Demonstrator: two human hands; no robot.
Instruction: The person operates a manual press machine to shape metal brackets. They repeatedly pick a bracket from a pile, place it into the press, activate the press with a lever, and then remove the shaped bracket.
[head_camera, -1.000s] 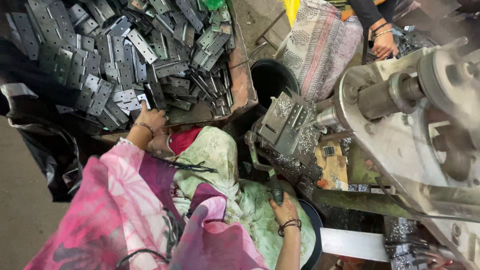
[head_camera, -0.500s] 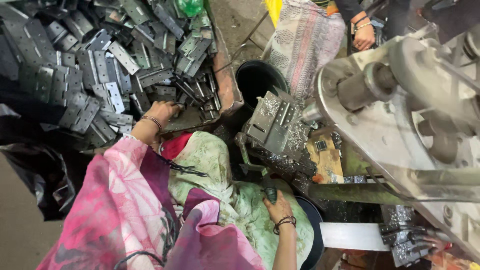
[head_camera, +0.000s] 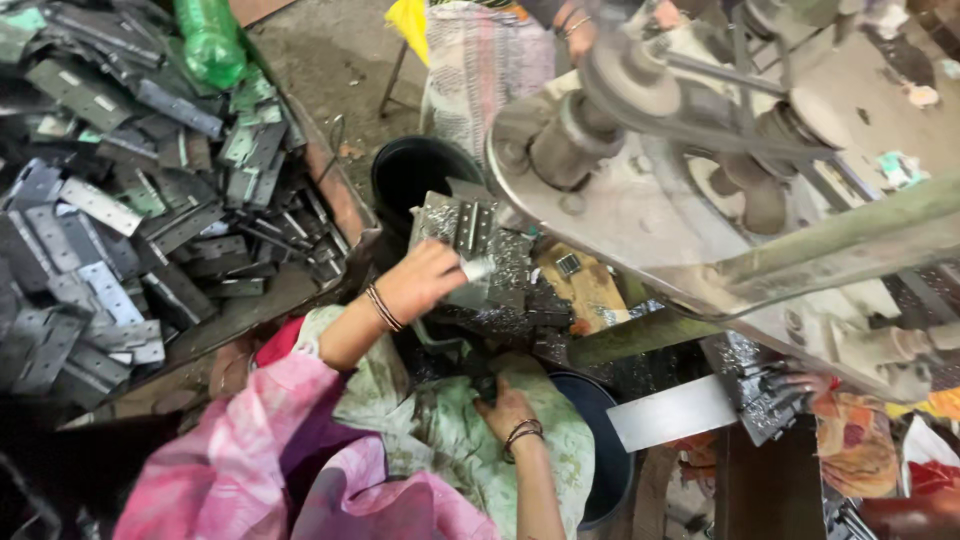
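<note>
My left hand (head_camera: 425, 280) is stretched out to the press bed and closed on a small silvery metal piece (head_camera: 477, 268), held against the grey slotted die block (head_camera: 470, 225). My right hand (head_camera: 505, 408) rests low over my lap cloth, wrapped around a dark lever handle (head_camera: 486, 386) that rises toward the machine. A heap of flat grey metal hinge plates (head_camera: 120, 230) fills the rusty tray (head_camera: 335, 195) on my left, well behind my left wrist.
The press's large flywheel and shaft (head_camera: 640, 130) overhang the right side. A black bucket (head_camera: 425, 170) stands behind the die and a dark tub (head_camera: 605, 455) by my right knee. A green bottle (head_camera: 210, 40) lies on the plates. Another person's hand (head_camera: 578, 28) is at the top.
My left hand left the plate heap and swung right to the die with a metal piece in it. My right hand stayed on the lever handle.
</note>
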